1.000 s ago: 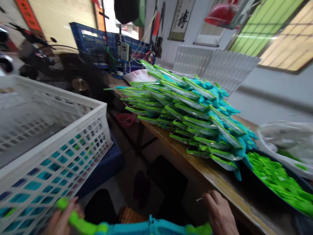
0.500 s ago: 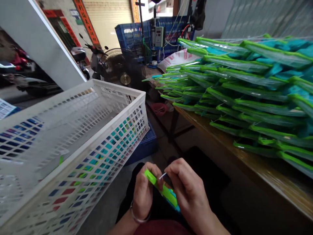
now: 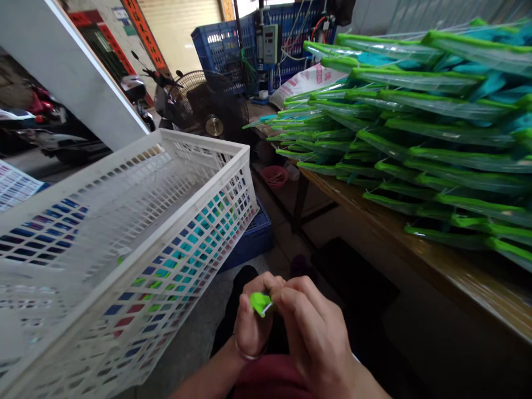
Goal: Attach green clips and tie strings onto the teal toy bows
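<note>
Holding, left: I see the left hand (image 3: 252,331) curled round the green piece (image 3: 258,302), one end poking out between thumb and fingers.
Meeting, right: the right hand (image 3: 315,321) comes in against the left one's fingers, its own bent inward; its fingertips are hidden, so I cannot tell whether they pinch anything.
White pin: a thin pin (image 3: 267,308) lies slantwise along the exposed green end, just beside the right fingers.
Green piece: it sits above the lap, between crate and bench, touching neither; the rest is hidden by the hands.
Left edge: the white crate (image 3: 233,165) runs slantwise, its rim my near boundary on that side, its far corner ahead of the hands.
Below it: a blue crate (image 3: 249,244) stands low under that corner.
Right edge: the bench (image 3: 415,252) slants away, its wooden edge apart from the right hand.
Stack: green-rimmed pieces (image 3: 449,133) pile up on the bench, some ends reaching its edge.
Gap: I have a dim strip of floor between crates and bench, with a red bowl (image 3: 274,176) at its far end.
</note>
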Available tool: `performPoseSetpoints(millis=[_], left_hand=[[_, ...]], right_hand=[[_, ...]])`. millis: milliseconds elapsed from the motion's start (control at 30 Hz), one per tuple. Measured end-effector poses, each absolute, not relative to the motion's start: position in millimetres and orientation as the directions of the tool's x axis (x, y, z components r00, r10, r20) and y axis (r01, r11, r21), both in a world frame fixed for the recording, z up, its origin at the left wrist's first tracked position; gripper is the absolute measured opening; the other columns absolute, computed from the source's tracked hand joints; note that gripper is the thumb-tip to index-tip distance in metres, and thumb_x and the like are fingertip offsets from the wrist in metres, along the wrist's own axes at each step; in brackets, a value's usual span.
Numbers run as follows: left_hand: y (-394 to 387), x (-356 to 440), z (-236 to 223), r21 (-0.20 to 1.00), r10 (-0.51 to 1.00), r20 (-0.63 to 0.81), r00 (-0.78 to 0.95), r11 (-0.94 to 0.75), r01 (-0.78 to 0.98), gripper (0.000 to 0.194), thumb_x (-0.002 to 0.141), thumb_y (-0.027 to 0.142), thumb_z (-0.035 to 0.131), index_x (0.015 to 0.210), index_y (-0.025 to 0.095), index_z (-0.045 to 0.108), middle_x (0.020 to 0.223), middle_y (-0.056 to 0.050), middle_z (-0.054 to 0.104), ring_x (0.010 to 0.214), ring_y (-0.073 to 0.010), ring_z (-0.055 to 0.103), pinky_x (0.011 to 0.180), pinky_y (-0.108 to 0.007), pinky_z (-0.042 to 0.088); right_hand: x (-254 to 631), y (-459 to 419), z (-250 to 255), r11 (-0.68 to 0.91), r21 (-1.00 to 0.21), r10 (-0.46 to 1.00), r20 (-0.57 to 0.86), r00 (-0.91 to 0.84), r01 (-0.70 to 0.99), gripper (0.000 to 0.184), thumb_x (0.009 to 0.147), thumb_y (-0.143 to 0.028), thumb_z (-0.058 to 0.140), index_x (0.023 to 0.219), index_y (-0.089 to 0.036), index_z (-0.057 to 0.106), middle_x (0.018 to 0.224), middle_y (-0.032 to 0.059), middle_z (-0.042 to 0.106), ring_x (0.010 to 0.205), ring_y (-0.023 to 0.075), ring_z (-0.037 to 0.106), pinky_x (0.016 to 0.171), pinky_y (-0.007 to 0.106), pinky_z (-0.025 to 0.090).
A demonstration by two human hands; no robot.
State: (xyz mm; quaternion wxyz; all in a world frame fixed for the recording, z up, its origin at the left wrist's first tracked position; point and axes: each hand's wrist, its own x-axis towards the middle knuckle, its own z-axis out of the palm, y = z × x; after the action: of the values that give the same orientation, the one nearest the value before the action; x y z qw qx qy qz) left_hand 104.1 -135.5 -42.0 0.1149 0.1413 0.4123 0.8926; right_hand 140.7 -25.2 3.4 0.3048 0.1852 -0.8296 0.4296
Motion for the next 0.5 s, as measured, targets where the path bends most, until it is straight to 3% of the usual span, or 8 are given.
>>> performPoseSetpoints(millis=[500], left_hand=[[-139.7, 105.2, -45.8, 0.765, 0.351, 0.116, -0.929, -0.628, -0.141, 0.061, 0.084, 0.080, 0.054, 0.070, 0.020, 0.055, 0.067, -0.002, 0.043, 0.066, -0.0189, 0.037, 0.068, -0.034, 0.038]], right_hand=[[144.5, -23.5, 5.4, 0.563, -0.583, -0.091, 0.660, -0.746, -0.585, 0.015, 0.107, -0.019, 0.045, 0.105, -0.015, 0.059, 0.082, 0.0072, 0.059, 0.071, 0.0158, 0.059, 0.058, 0.025, 0.049]])
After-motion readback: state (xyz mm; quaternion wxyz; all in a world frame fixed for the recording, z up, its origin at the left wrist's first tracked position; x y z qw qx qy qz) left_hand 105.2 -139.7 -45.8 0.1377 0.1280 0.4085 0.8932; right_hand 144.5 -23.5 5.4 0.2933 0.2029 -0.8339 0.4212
